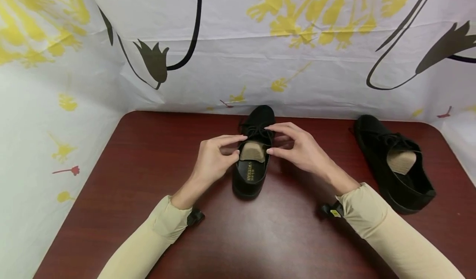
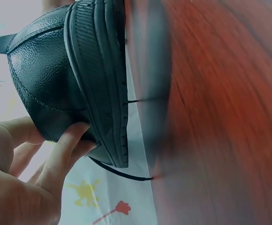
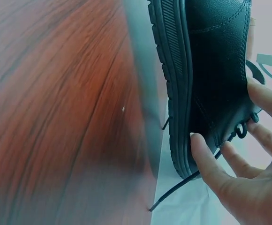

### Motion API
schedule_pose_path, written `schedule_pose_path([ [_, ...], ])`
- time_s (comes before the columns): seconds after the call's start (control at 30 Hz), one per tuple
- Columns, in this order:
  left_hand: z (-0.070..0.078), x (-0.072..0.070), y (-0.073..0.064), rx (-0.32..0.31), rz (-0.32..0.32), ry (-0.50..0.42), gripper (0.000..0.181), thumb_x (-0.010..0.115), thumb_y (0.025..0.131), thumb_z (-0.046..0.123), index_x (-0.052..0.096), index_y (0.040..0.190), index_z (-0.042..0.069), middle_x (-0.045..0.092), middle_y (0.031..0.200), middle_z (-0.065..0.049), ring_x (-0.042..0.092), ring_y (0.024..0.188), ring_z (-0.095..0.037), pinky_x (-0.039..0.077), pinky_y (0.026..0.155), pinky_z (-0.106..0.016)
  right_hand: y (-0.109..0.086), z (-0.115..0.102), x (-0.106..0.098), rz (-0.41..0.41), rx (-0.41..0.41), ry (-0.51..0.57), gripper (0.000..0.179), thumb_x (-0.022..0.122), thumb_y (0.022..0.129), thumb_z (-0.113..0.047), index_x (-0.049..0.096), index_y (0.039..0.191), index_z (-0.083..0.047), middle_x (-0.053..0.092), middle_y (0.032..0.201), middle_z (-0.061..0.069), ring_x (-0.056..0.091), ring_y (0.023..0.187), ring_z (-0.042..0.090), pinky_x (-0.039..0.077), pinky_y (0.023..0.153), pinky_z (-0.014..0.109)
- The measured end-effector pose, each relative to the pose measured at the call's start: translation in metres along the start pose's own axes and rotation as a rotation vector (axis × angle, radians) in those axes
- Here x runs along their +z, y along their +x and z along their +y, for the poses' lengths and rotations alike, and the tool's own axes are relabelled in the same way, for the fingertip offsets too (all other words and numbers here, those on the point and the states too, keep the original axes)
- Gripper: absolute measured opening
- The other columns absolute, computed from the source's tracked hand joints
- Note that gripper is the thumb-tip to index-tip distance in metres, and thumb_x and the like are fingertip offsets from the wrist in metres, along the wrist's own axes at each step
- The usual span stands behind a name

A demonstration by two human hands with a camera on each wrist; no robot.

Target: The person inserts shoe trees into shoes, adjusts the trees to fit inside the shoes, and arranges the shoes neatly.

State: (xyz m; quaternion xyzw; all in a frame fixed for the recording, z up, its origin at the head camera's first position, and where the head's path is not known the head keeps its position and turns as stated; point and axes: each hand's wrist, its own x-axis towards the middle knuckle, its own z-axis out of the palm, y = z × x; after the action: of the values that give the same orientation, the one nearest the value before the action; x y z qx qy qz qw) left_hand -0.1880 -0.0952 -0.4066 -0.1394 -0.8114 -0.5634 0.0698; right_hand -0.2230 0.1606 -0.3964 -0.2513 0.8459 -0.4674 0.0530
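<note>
A black lace-up shoe is in front of me with its toe away from me, a tan insert inside and gold lettering on its insole. My left hand grips its left side, thumb at the opening's rim and fingers along the upper. On the opposite side my right hand holds it, thumb at the rim and fingers by the laces. In the left wrist view the sole stands a little above the tabletop. A loose lace end hangs down in the right wrist view.
A second black shoe, also with a tan insert, lies at the right on the dark red table. White cloth with yellow and dark prints hangs along the table's back and sides.
</note>
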Motion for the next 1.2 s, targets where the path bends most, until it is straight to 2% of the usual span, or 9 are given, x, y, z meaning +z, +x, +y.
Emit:
schedule_pose_path([
  [0.23,0.002,0.013,-0.002,-0.002,0.016,0.038,0.043,0.064,0.081,-0.011,0.078,0.113,0.015,0.071,0.115,-0.002,0.072,0.090,-0.012,0.058,0.069,-0.024,-0.006,0.003,-0.009,-0.033,-0.009,-0.049,0.055,0.080,0.086,-0.016,0.060,0.137,-0.017,0.054,0.133,0.002,0.064,0.110,0.026,0.056,0.087,0.039],
  [0.4,0.005,0.024,-0.003,0.000,0.053,0.068,0.044,0.064,0.079,-0.011,0.078,0.111,0.016,0.071,0.114,-0.001,0.072,0.084,-0.011,0.056,0.064,-0.022,-0.010,0.005,-0.017,-0.045,-0.001,-0.056,0.055,0.078,0.087,-0.016,0.059,0.138,-0.018,0.053,0.133,0.005,0.063,0.113,0.028,0.055,0.089,0.042],
  [0.53,0.007,0.035,-0.003,-0.004,0.070,0.085,0.046,0.063,0.079,-0.011,0.078,0.112,0.017,0.071,0.115,0.001,0.071,0.078,-0.008,0.053,0.058,-0.019,-0.014,0.008,-0.025,-0.057,0.010,-0.059,0.055,0.078,0.088,-0.015,0.058,0.139,-0.017,0.053,0.133,0.006,0.063,0.114,0.029,0.055,0.090,0.042],
  [0.63,0.011,0.042,-0.003,-0.009,0.066,0.101,0.047,0.063,0.079,-0.011,0.078,0.113,0.019,0.070,0.116,0.003,0.066,0.069,-0.005,0.046,0.052,-0.018,-0.017,0.008,-0.031,-0.077,0.028,-0.061,0.055,0.077,0.089,-0.014,0.057,0.140,-0.017,0.053,0.132,0.008,0.063,0.115,0.030,0.054,0.091,0.042],
  [0.73,0.013,0.049,-0.002,-0.012,0.059,0.108,0.048,0.062,0.079,-0.010,0.077,0.114,0.020,0.070,0.118,0.003,0.063,0.066,-0.005,0.041,0.048,-0.017,-0.021,0.009,-0.037,-0.096,0.044,-0.073,0.056,0.076,0.090,-0.014,0.056,0.142,-0.017,0.052,0.133,0.009,0.062,0.117,0.032,0.054,0.091,0.044],
  [0.87,0.015,0.059,-0.001,-0.011,0.047,0.104,0.048,0.063,0.081,-0.010,0.076,0.116,0.020,0.069,0.122,0.003,0.068,0.074,-0.004,0.036,0.043,-0.018,-0.026,0.011,-0.045,-0.103,0.070,-0.098,0.056,0.075,0.091,-0.016,0.054,0.143,-0.019,0.051,0.135,0.008,0.061,0.118,0.032,0.054,0.091,0.046],
  [1.0,0.017,0.067,-0.001,0.004,0.031,0.069,0.047,0.063,0.082,-0.011,0.076,0.117,0.018,0.068,0.123,0.002,0.072,0.084,-0.008,0.042,0.047,-0.017,-0.032,0.014,-0.051,-0.091,0.112,-0.104,0.055,0.075,0.091,-0.016,0.055,0.142,-0.023,0.050,0.136,0.004,0.061,0.118,0.030,0.054,0.091,0.046],
  [1.2,0.021,0.074,0.001,0.030,0.044,0.067,0.046,0.063,0.081,-0.012,0.077,0.114,0.017,0.069,0.118,0.002,0.072,0.084,-0.009,0.054,0.065,-0.015,-0.038,0.016,-0.057,-0.084,0.128,-0.084,0.055,0.074,0.091,-0.016,0.055,0.142,-0.024,0.049,0.137,0.003,0.060,0.119,0.028,0.053,0.093,0.044],
])
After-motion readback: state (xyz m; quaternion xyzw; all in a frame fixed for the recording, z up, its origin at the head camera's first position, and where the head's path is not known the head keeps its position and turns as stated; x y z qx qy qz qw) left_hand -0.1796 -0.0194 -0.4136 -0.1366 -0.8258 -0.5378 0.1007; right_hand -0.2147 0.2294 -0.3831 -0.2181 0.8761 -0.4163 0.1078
